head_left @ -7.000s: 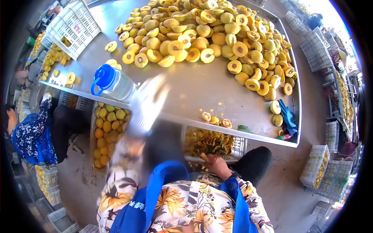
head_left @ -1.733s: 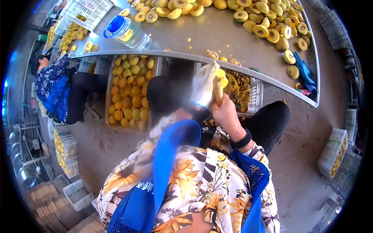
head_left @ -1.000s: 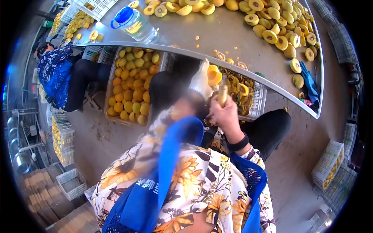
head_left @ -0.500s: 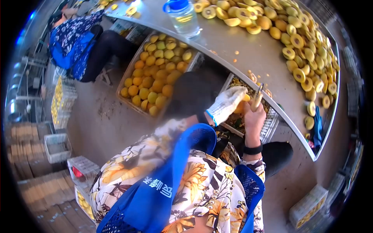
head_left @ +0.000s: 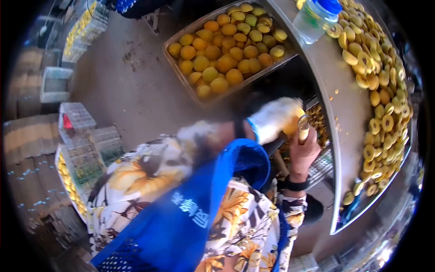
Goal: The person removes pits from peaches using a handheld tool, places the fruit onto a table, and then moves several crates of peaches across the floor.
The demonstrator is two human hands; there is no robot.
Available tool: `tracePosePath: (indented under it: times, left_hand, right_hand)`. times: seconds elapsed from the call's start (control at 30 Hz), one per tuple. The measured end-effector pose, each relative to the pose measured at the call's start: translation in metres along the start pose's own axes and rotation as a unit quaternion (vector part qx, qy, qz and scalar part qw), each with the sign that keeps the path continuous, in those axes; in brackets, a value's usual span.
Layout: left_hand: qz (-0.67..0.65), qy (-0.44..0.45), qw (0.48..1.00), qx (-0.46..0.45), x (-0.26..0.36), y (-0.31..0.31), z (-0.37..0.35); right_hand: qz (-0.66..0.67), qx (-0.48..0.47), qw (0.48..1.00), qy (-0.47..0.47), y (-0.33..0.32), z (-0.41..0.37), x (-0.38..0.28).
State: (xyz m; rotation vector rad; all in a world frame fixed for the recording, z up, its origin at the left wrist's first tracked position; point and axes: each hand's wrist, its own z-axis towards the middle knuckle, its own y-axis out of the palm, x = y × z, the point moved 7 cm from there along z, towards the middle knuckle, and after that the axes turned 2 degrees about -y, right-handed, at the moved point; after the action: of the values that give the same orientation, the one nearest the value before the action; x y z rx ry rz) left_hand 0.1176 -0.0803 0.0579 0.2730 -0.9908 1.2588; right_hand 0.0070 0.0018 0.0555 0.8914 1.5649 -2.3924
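Observation:
My left hand (head_left: 274, 121), in a white knitted glove with a blue cuff, is blurred. Its fingers close on a yellow peach (head_left: 290, 127), mostly hidden by the glove. Bare, my right hand (head_left: 304, 152) grips a pitting tool (head_left: 303, 131) with a looped metal tip and a pale handle, held upright right beside the peach. Beneath both hands, a crate of pits and scraps (head_left: 322, 129) shows in part. Whole yellow peaches (head_left: 217, 52) fill a large crate (head_left: 177, 75) ahead of my left arm.
A metal table (head_left: 324, 86) curves along my right, heaped with halved, pitted peaches (head_left: 385, 113). On it stands a clear jar (head_left: 312, 22) with a blue lid. Cardboard stacks (head_left: 27, 177) and plastic crates (head_left: 74, 120) stand at the left.
My view has swung left, so the peach crate and table shift rightward and the table appears steeper. Both hands stay together, still holding the peach and the pitting tool.

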Motion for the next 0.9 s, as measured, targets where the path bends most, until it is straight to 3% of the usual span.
tracePosePath:
  times: [0.07, 0.1, 0.17, 0.23, 0.27, 0.33, 0.4, 0.47, 0.5, 0.53, 0.63, 0.73, 0.77, 0.83, 0.9]
  left_hand:
    - [0.067, -0.160, 0.975, -0.139, -0.033, -0.027, 0.022]
    - [-0.191, -0.292, 0.937, -0.021, -0.086, -0.041, 0.015]
    - [-0.372, -0.392, 0.830, 0.136, -0.139, -0.066, 0.017]
    - [-0.352, -0.395, 0.822, 0.209, -0.176, -0.086, 0.029]
    - [-0.354, -0.391, 0.826, 0.199, -0.206, -0.081, 0.033]
    - [-0.318, -0.386, 0.854, 0.141, -0.259, -0.066, 0.045]
    - [-0.021, -0.370, 0.929, 0.022, -0.273, -0.041, 0.074]
    - [0.128, -0.342, 0.927, -0.082, -0.292, -0.005, 0.088]
    - [0.193, -0.264, 0.941, -0.086, -0.302, 0.017, 0.094]
    - [0.179, -0.192, 0.963, -0.063, -0.305, 0.031, 0.097]
    - [0.273, -0.115, 0.945, -0.142, -0.302, 0.062, 0.118]
    - [0.197, -0.139, 0.961, -0.137, -0.338, 0.087, 0.116]
    - [0.261, -0.096, 0.942, -0.188, -0.336, 0.093, 0.123]
    - [0.191, -0.142, 0.954, -0.180, -0.341, 0.086, 0.126]
    - [0.139, -0.153, 0.961, -0.182, -0.328, 0.082, 0.142]
  right_hand:
    - [-0.066, 0.063, 0.996, 0.012, -0.004, 0.006, 0.003]
    - [-0.069, 0.076, 0.994, 0.025, -0.002, 0.004, 0.013]
    - [-0.068, 0.065, 0.993, 0.067, 0.012, -0.013, 0.048]
    - [-0.023, 0.003, 0.987, 0.161, 0.022, -0.033, 0.070]
    - [-0.026, -0.034, 0.971, 0.234, 0.026, -0.046, 0.081]
    - [-0.042, -0.039, 0.987, 0.148, 0.032, -0.073, 0.097]
    - [-0.018, -0.070, 0.955, 0.288, 0.033, -0.095, 0.113]
    - [-0.005, -0.075, 0.951, 0.299, 0.031, -0.107, 0.113]
    - [-0.015, -0.084, 0.942, 0.325, 0.032, -0.116, 0.124]
    - [-0.025, -0.093, 0.931, 0.351, 0.034, -0.122, 0.130]
    - [-0.034, -0.092, 0.934, 0.344, 0.035, -0.104, 0.103]
    - [-0.011, -0.085, 0.917, 0.389, 0.039, -0.098, 0.100]
    - [-0.010, -0.094, 0.905, 0.414, 0.040, -0.101, 0.105]
    - [-0.003, -0.102, 0.881, 0.462, 0.044, -0.104, 0.117]
    - [-0.021, -0.137, 0.916, 0.375, 0.050, -0.092, 0.110]
